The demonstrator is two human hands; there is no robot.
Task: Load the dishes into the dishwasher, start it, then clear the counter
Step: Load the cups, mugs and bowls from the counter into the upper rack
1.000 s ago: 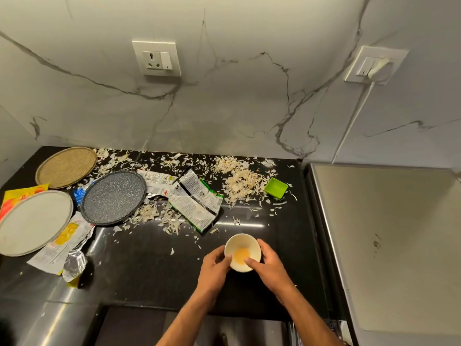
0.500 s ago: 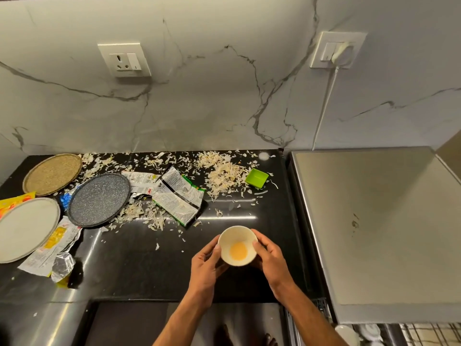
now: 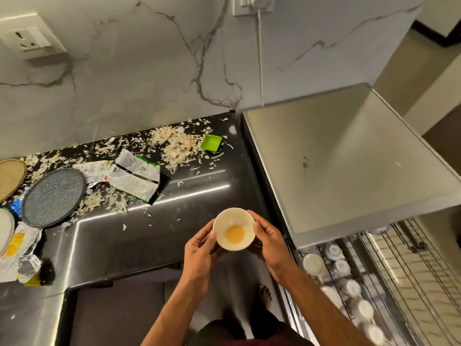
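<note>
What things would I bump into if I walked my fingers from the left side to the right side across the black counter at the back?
Tan round mat → speckled grey plate → torn food wrappers → pile of pale shreds → little green dish → steel dishwasher top.

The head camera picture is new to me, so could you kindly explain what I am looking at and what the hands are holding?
There is no machine here: a person wears a wide-angle camera on the head, looking down at their own hands. The left hand and right hand hold a small cream bowl between them, fingers curled round its sides; a little orange liquid sits in its bottom. It is held over the front edge of the black counter. On the counter lie pale food scraps, torn wrappers, a green square dish and a speckled grey plate. At lower right a pulled-out rack already holds white cups.
</note>
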